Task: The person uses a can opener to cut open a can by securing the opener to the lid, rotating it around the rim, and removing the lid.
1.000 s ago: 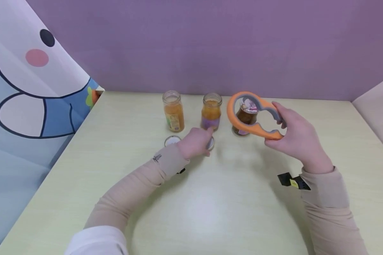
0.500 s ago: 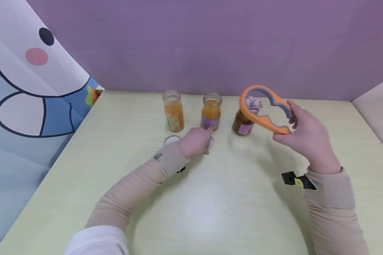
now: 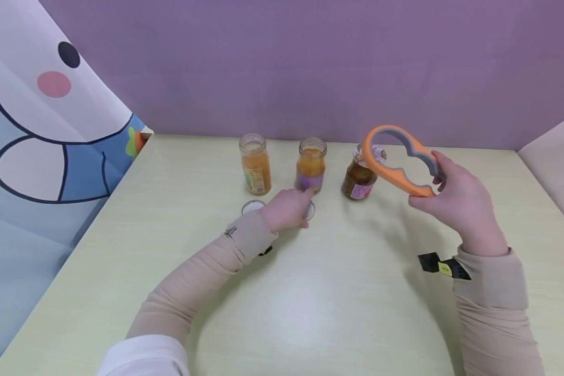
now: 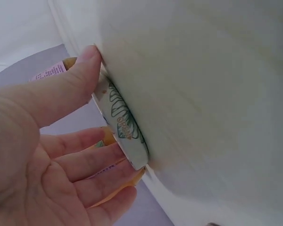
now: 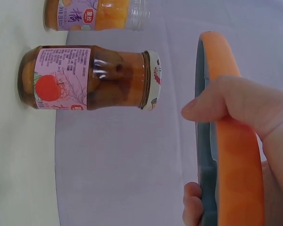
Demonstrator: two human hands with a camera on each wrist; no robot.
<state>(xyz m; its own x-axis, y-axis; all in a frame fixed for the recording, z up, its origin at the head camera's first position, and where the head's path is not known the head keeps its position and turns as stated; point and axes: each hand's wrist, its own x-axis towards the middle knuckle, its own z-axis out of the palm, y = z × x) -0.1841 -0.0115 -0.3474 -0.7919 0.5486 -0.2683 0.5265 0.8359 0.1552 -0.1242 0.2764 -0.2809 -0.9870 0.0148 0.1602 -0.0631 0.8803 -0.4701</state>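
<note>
My left hand is low at the table, thumb and fingers around the rim of a jar lid lying flat; the lid bears a green leaf print. It lies in front of the middle jar, lidless, with orange contents and a purple label. My right hand grips an orange and grey jar opener by its handle ends, raised above the table. Left of the opener stands a dark brown jar with a pink label, its patterned white lid on. The opener's loop partly covers that lid in the head view.
A taller lidless jar of orange contents stands to the left. A second lid lies in front of it. Behind the pale table hangs a purple cloth; a cartoon-printed cloth hangs on the left.
My right hand has carried the jar opener to the right and slightly up, off from in front of the brown jar. My left hand stays at the lid.
</note>
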